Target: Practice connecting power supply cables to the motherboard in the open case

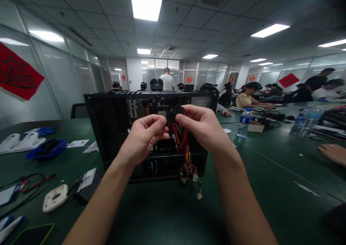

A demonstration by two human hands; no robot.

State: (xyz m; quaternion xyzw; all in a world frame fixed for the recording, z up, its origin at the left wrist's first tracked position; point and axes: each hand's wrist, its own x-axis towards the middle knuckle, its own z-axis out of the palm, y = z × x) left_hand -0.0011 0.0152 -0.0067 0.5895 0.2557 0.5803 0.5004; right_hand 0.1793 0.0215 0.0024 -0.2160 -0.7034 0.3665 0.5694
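Although left hand [147,137] and right hand [204,126] pinch the dark part [173,114] at opposite ends, in front of the open computer case [112,129], short of the table's [162,212] far edge, contact is narrow: slipping could drop it among cables [181,142]; uneven twisting could strain it.

left hand [147,135] + right hand [201,124]: pinching black part [173,115] | open computer case [104,129]: behind

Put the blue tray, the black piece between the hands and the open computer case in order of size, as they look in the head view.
Open computer case
Blue tray
Black piece, held by left hand and right hand
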